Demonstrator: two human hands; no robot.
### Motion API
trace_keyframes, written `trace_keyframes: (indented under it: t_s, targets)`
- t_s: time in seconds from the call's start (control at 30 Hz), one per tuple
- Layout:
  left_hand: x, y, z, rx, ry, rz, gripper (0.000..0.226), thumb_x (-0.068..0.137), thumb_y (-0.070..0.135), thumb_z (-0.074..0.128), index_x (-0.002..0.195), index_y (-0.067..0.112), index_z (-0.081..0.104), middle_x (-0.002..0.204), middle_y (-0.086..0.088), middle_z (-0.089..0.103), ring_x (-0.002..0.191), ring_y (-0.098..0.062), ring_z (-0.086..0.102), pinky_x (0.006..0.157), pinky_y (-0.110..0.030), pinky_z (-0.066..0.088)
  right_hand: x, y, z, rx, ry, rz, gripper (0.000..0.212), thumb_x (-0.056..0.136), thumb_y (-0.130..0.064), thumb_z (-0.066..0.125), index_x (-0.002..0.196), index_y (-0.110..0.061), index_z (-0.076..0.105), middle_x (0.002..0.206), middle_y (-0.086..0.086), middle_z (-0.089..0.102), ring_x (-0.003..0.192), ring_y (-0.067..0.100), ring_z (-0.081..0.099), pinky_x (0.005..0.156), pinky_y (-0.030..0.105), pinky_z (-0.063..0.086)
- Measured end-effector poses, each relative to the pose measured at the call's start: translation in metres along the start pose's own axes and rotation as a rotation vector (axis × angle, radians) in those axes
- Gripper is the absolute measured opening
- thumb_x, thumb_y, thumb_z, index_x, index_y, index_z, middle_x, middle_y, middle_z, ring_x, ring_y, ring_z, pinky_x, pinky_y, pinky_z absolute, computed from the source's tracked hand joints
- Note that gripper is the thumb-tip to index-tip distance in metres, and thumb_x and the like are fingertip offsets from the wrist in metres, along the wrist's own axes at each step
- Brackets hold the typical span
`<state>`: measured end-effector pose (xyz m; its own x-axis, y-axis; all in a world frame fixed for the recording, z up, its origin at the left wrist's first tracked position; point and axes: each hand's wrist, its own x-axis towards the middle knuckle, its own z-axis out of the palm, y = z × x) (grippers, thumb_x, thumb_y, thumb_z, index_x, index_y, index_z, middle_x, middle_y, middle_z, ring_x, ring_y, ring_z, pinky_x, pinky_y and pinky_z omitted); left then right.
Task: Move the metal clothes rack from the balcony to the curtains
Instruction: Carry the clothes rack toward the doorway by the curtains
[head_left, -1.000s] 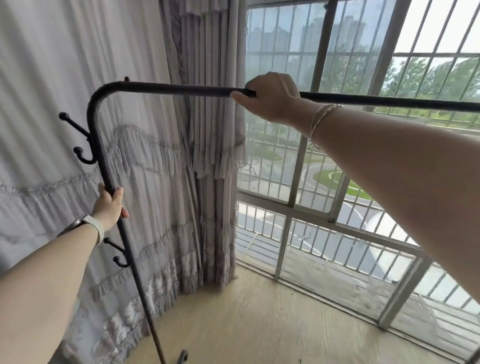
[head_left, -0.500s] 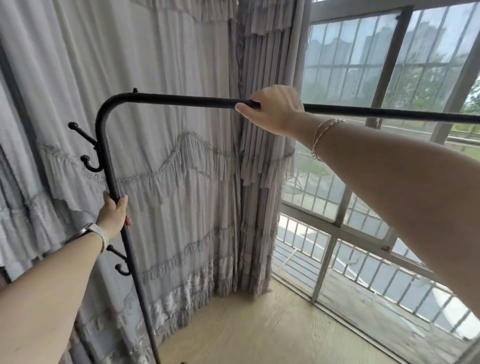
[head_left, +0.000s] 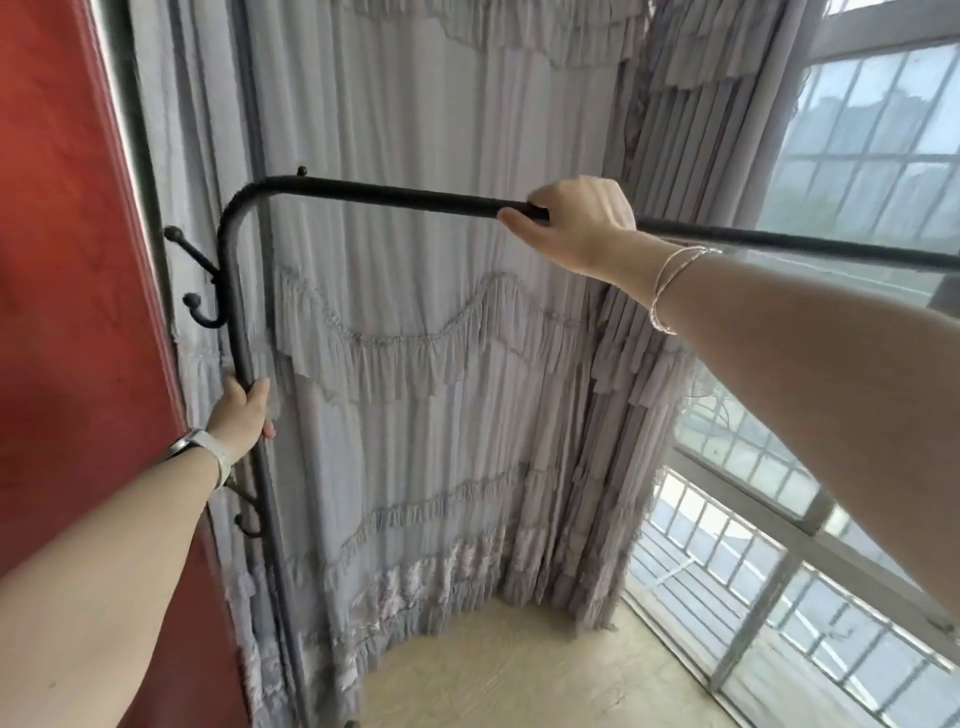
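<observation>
The black metal clothes rack (head_left: 395, 191) stands in front of the grey ruffled curtains (head_left: 441, 364), its top bar running left to right and its left post dropping to the floor. Hooks stick out from the post's left side. My left hand (head_left: 241, 413) grips the left post below the upper hooks. My right hand (head_left: 576, 221) is closed over the top bar near its middle. The rack's right end runs out of view, and its feet are mostly hidden.
A red wall (head_left: 67, 312) with a metal edge strip stands close on the left. Barred windows (head_left: 857, 182) line the right side. Pale wooden floor (head_left: 519, 675) shows below the curtains.
The view has swung left: the red wall has come into sight and the windows have slid right. The rack now sits closer to the curtains and the wall. Both hands keep their grips.
</observation>
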<state>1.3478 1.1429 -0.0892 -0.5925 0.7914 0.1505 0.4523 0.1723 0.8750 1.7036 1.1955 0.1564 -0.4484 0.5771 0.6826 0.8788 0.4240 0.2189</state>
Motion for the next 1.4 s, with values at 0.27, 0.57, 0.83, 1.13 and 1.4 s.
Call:
trace_keyframes:
  t_s: [0.27,0.57,0.83,1.13,1.4]
  targets:
    - [-0.014,-0.014,-0.029,-0.022,0.109,-0.029,0.049,0.101,0.033,0.031,0.136,0.000,0.028,0.060,-0.019,0.057,0.042,-0.007,0.058,0.065,-0.032,0.035,0.024,-0.018,0.016,0.085,0.045,-0.082,0.056,0.087,-0.061,0.035,0.056,-0.014,0.041,0.047,0.001,0.038,0.043,0.025,0.037,0.045,0.029,0.030]
    - [-0.009,-0.025,-0.048,-0.012,0.186,-0.063,0.049,0.099,0.032,0.033,0.139,0.006,0.023,0.053,-0.013,0.055,0.060,-0.034,0.059,0.071,-0.041,0.044,0.055,-0.031,0.041,0.137,0.086,-0.166,0.058,0.088,-0.061,0.034,0.061,-0.012,0.053,0.046,0.000,0.040,0.042,0.023,0.038,0.044,0.028,0.027]
    - [-0.009,-0.029,-0.050,0.011,0.278,-0.099,0.048,0.099,0.033,0.033,0.138,0.007,0.024,0.055,-0.015,0.057,0.058,-0.032,0.059,0.065,-0.036,0.042,0.079,-0.033,0.063,0.216,0.112,-0.237,0.057,0.086,-0.061,0.035,0.052,-0.015,0.036,0.046,0.000,0.039,0.042,0.020,0.037,0.043,0.028,0.022]
    - [-0.033,-0.031,-0.055,0.006,0.389,-0.131,0.056,0.098,0.035,0.033,0.143,0.003,0.018,0.053,-0.013,0.057,0.060,-0.034,0.060,0.082,-0.045,0.047,0.094,-0.035,0.076,0.311,0.144,-0.330,0.058,0.086,-0.061,0.034,0.052,-0.015,0.038,0.044,-0.001,0.038,0.041,0.019,0.037,0.043,0.027,0.021]
    - [-0.056,-0.036,-0.072,-0.051,0.508,-0.128,0.045,0.099,0.032,0.035,0.136,0.009,0.024,0.052,-0.015,0.052,0.055,-0.035,0.057,0.077,-0.055,0.052,0.102,-0.049,0.081,0.379,0.175,-0.426,0.058,0.088,-0.061,0.034,0.052,-0.015,0.033,0.044,-0.002,0.038,0.041,0.017,0.036,0.043,0.028,0.017]
